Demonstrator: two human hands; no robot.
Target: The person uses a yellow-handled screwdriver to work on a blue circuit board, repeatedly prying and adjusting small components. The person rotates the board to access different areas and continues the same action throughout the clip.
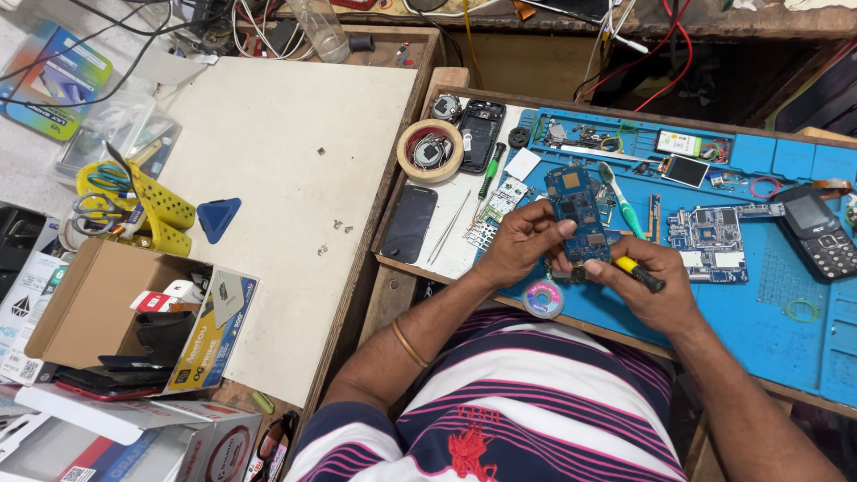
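Over the blue work mat [759, 348], near its front edge, both hands meet on a blue circuit board [578, 212]. Left hand [520, 243] fingers clamped on the board's left edge, board held roughly upright, tilted toward the camera. Right hand [650, 284] fingers closed round a yellow-and-black tool [637, 272], its tip touching the board's lower end. Small solder-wick spool [543, 299] lies on the mat just below the hands. Second circuit board [710, 232] flat on the mat to the right, black keypad phone [819, 230] further right. Teal toothbrush [622, 203] just beside the held board. Dark phone [410, 222] face down and tape roll [430, 150] on the white tabletop [295, 178] area to the left. Open cardboard box [94, 303] far left.
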